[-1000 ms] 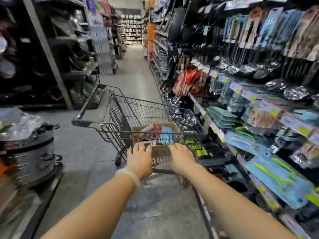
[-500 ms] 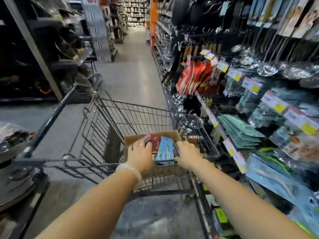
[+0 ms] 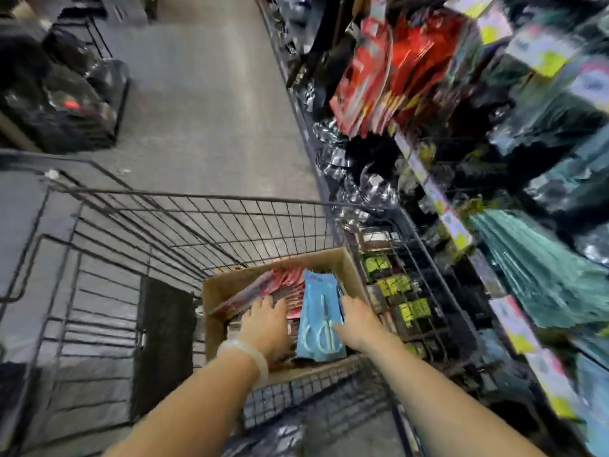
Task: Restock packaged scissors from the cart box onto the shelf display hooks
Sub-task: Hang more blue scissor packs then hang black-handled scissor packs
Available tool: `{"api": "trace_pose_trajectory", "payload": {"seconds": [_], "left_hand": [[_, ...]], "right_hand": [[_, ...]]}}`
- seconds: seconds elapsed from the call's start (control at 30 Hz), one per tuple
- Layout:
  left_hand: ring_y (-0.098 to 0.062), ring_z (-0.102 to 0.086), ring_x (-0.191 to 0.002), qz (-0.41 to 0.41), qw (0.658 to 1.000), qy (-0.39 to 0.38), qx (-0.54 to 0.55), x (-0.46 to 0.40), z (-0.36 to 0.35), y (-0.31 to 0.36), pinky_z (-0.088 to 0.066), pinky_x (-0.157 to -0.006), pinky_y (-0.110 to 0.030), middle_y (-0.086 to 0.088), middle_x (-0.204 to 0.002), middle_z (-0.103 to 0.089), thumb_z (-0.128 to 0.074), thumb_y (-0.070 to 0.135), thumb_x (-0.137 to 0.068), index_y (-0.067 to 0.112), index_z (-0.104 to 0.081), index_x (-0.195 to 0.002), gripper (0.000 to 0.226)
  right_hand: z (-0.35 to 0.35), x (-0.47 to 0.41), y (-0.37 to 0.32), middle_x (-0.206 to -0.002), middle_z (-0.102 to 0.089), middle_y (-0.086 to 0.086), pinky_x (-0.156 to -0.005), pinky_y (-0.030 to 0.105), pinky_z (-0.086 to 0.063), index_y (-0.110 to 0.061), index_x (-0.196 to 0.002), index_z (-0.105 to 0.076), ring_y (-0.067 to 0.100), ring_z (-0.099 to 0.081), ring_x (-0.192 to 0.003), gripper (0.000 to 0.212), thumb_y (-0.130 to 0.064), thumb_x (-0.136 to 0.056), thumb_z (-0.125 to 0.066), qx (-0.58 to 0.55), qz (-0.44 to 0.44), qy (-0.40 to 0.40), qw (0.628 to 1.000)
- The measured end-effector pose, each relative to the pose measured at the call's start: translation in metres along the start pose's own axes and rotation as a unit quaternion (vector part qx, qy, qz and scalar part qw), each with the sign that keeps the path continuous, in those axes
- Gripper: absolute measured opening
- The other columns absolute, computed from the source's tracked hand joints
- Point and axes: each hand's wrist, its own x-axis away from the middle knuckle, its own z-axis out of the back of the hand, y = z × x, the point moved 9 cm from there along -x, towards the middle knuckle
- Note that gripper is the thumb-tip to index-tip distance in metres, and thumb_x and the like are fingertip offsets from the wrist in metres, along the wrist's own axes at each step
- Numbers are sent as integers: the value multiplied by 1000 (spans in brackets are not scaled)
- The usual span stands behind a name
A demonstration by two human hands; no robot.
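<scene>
Hands sit in the brown cardboard box (image 3: 227,288) in the wire cart (image 3: 184,222). Your left hand (image 3: 267,328) lies flat, fingers spread, on red packets (image 3: 286,285); your right hand (image 3: 357,324) touches the blue scissors pack (image 3: 318,311), grip unclear.

we count: one cart (image 3: 184,206), one box (image 3: 217,291), one blue scissors pack (image 3: 318,311) on top, two hands; red packs too blurred to count.

A shop aisle: wire cart (image 3: 184,225), price-tagged shelves (image 3: 438,196) hung with packaged goods (image 3: 389,67).
</scene>
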Motion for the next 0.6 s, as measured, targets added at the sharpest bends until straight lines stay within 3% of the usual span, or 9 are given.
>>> {"api": "trace_pose_trajectory", "payload": {"seconds": [0.2,0.3,0.43,0.6], "left_hand": [[-28,-36,-134,5,997,-76,15,-65,-40,-18,-34,-107,-40,-9,-145,-36,-52,33,-91,15,-30,-142,58],[-28,-40,-131,13,990,-132,50,-82,-63,-21,-37,-107,-38,-9,-144,-39,-51,30,-92,15,-32,-141,55],[-25,-43,-129,15,982,-168,89,-88,-81,-16,-37,-106,-34,-8,-144,-41,-52,30,-93,15,-32,-142,55],[-25,-49,-124,20,975,-180,129,-87,-82,-7,-40,-101,-31,-10,-137,-49,-53,27,-91,12,-41,-135,48]], "right_hand": [[-45,-66,18,-142,-41,12,-104,37,-40,-13,-140,-32,31,-44,-129,64,-31,-86,-63,-80,-66,-38,994],[-66,-86,28,-138,-45,12,-104,36,-41,-13,-142,-30,29,-47,-126,82,-30,-76,-75,-155,-106,-36,982],[-85,-96,33,-133,-47,12,-100,37,-44,-8,-134,-34,30,-48,-123,89,-33,-64,-83,-186,-159,-29,969],[-76,-93,39,-124,-48,13,-95,36,-47,-6,-119,-49,29,-54,-113,68,-37,-67,-81,-158,-197,8,968]]}}
